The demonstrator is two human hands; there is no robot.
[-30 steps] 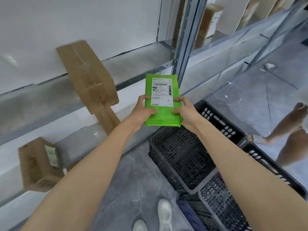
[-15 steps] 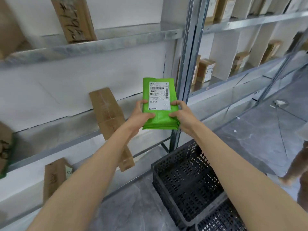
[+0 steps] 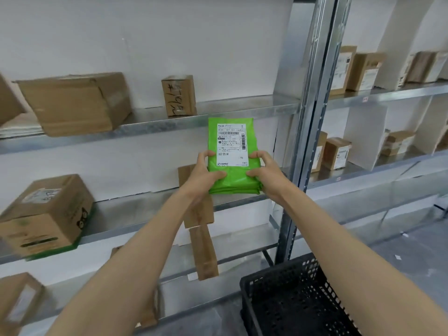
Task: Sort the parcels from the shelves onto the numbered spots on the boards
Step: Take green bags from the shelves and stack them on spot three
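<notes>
1. Head view, the hold: a person holds a green parcel [image 3: 234,156] upright in front of metal shelves [image 3: 169,123]. Its white label [image 3: 231,144] faces the camera and its long axis runs top to bottom.
2. Head view, the hands: the left hand [image 3: 204,177] grasps the parcel's lower left edge with its thumb laid across the front. The right hand [image 3: 265,175] mirrors that grip on the lower right edge. Both are clamped on the parcel, so neither is free.
3. Head view, the position: the parcel is in the air, resting on no shelf, just left of the steel upright [image 3: 312,117]. A tall cardboard box [image 3: 200,214] leans behind it, partly hidden by the left wrist.
4. Head view, the surroundings: other brown boxes sit on the shelves, and a black crate [image 3: 291,301] stands low at the right.
5. Head view, the outlook: the parcel sits centred between the hands, equally near each. No numbered boards are visible, so the next move likely means reading the label and carrying the parcel away from the shelves.
</notes>
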